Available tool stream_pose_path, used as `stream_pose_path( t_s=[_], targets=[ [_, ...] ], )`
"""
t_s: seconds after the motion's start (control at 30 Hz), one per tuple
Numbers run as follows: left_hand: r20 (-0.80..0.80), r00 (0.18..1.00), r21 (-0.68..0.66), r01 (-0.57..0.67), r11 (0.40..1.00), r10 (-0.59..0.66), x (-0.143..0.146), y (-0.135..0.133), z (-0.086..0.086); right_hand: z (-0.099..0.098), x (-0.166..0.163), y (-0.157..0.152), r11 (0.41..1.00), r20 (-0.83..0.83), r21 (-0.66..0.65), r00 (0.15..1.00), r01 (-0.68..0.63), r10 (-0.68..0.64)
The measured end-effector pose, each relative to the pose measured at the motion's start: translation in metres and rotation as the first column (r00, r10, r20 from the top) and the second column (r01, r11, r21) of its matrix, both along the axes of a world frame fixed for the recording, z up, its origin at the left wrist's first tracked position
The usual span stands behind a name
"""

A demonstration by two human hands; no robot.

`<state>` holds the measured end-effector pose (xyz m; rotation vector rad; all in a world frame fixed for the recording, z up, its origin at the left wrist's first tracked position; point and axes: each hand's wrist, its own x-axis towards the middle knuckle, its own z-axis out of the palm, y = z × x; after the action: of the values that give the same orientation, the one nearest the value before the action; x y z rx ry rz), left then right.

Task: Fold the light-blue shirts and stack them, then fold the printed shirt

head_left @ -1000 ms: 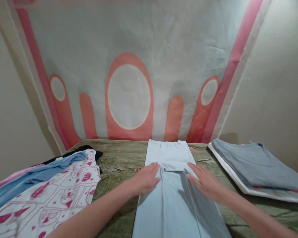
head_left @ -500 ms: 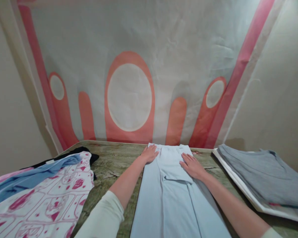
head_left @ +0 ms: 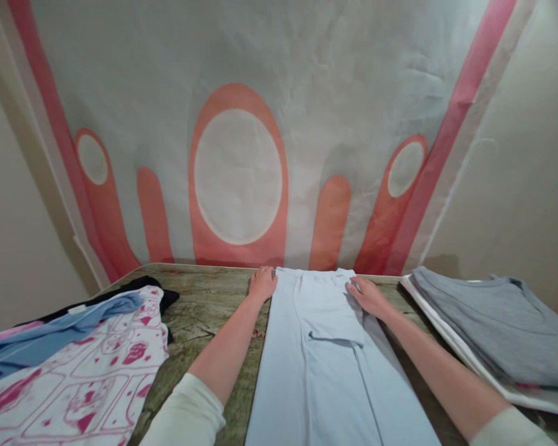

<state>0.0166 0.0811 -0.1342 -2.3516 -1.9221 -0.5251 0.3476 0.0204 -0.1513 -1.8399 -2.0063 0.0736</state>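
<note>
Your light blue garment (head_left: 325, 365) lies flat and lengthwise down the middle of the table (head_left: 209, 303). Its far hem sits almost at the table's far edge and its near end runs out of view under you. It has been narrowed into a long strip, and a folded flap crosses it partway along. Both your arms are stretched along its sides. Your left hand (head_left: 261, 284) rests at its far left corner, fingers curled against the edge of the cloth. Your right hand (head_left: 367, 296) lies over its far right corner, palm down with the fingertips on the fabric. With one hand at each far corner, the hem is square to the table edge and the strip is taut across its width. At this distance you cannot tell whether either hand is pinching the cloth or only pressing on it. I'd lean towards pressing for the right. A loose heap takes up the table's left side, with a pink-printed white cloth (head_left: 97, 378) on top, a blue cloth (head_left: 41, 337) across it and a black garment (head_left: 139, 286) at the back. On the right side a folded grey shirt (head_left: 488, 322) sits squarely on a folded white piece (head_left: 451, 337), well apart from the strip. A patterned wall hanging (head_left: 237, 173) rises behind the far edge.
</note>
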Motion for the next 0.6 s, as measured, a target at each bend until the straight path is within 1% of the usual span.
stream_pose_path(
  t_s=[0.07,0.17,0.3,0.43,0.6],
  targets=[
    [0.029,1.000,0.023,-0.008,1.000,0.008,-0.001,0.000,0.002,0.005,0.011,0.012,0.995,0.001,0.010,0.995,0.104,-0.104],
    [0.067,0.997,0.051,-0.029,0.998,0.026,-0.001,0.001,0.002,0.006,0.023,0.027,0.972,0.007,0.003,0.972,0.233,-0.233],
    [0.110,0.993,0.067,-0.053,0.996,0.046,0.002,0.004,0.001,0.002,0.021,0.040,0.933,0.011,0.004,0.933,0.359,-0.359],
    [0.116,0.993,0.058,-0.021,0.998,0.014,0.007,0.005,0.000,0.002,0.012,0.051,0.905,0.010,0.006,0.905,0.425,-0.425],
    [0.087,0.996,0.043,-0.003,0.999,-0.001,0.012,0.003,-0.001,0.004,0.009,0.062,0.889,-0.004,-0.065,0.891,0.453,-0.454]
  ],
)
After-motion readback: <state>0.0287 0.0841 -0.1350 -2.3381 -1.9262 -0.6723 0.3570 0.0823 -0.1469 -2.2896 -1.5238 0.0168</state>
